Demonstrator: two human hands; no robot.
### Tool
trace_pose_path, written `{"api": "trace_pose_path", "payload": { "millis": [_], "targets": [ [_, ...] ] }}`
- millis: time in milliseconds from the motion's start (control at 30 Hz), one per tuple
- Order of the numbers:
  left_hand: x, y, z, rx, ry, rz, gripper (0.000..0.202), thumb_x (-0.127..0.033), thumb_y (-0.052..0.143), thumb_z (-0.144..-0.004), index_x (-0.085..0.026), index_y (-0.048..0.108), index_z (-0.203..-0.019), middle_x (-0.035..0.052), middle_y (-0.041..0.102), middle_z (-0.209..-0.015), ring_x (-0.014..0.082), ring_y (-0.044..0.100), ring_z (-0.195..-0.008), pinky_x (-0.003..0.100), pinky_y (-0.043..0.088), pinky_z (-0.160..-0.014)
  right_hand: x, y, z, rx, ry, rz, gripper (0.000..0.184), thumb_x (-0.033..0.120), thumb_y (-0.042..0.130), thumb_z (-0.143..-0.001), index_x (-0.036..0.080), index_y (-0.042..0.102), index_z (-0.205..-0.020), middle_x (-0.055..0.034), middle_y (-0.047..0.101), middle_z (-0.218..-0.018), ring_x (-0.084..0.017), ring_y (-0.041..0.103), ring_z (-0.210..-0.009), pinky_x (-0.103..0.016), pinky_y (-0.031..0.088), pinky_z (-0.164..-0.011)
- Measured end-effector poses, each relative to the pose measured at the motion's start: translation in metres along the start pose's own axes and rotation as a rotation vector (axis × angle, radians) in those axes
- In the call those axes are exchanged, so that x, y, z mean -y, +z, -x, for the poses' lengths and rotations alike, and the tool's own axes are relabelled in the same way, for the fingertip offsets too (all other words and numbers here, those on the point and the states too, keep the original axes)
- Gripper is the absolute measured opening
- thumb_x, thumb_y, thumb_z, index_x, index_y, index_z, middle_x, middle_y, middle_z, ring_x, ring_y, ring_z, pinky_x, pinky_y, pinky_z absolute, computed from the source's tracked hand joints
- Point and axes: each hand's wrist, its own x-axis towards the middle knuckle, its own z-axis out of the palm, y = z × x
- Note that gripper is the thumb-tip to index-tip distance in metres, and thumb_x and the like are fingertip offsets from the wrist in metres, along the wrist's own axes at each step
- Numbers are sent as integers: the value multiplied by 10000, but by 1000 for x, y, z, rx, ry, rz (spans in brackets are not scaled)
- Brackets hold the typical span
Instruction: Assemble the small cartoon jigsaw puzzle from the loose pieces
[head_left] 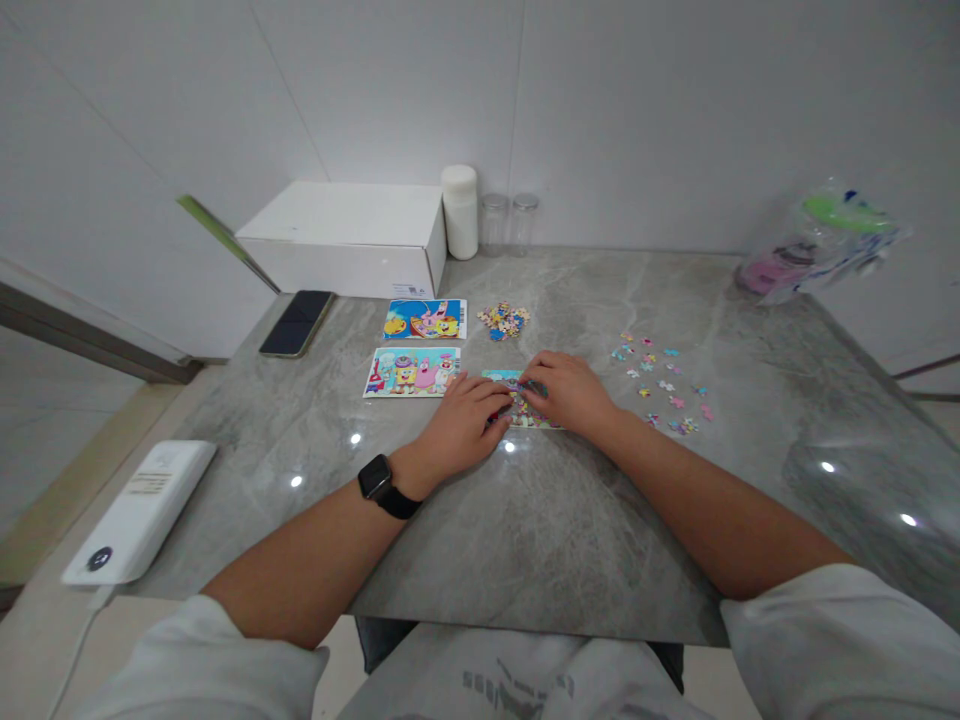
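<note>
The table [525, 540] has its near edge just above the person's lap, and a wide bare stretch of it lies under both forearms. A white device [139, 510] sits at the near left corner, close to the edge. In the middle, the left hand [465, 425] and right hand [570, 390] rest on a small part-built puzzle [501, 379]. Their fingers are bent down onto it, and I cannot tell whether they pinch a piece. Loose pieces [664, 385] are scattered just to the right, with open table beyond them. Two picture cards [412, 372] lie to the left and a pile of pieces [504, 320] just behind the puzzle. A phone [296, 323] lies near the left edge. A white box [349, 238], a bottle [460, 212], jars [508, 220] and a bag [817, 240] line the far wall.
</note>
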Motion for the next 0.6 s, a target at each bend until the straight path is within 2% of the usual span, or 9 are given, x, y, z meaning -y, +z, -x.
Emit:
{"api": "trace_pose_path", "payload": {
  "millis": [367,600],
  "targets": [
    [-1,0,0,21,24,-1,322,-334,600,-1012,-268,708,-1308,69,684,-1416,287,570,-1333,606,259,-1269,2,-5,0,25,-8,-9,211,333,669,-976,247,814,-1103,-93,719,-1122,-242,641,-1051,-356,428,-920],
    [-2,0,0,27,27,-29,336,-358,595,-1018,-247,699,-1318,72,695,-1400,295,563,-1343,599,259,-1269,7,-10,1,47,-43,98,232,348,639,-1000,239,823,-1090,-107,716,-1145,-265,633,-1039,-380,414,-888]
  ]
}}
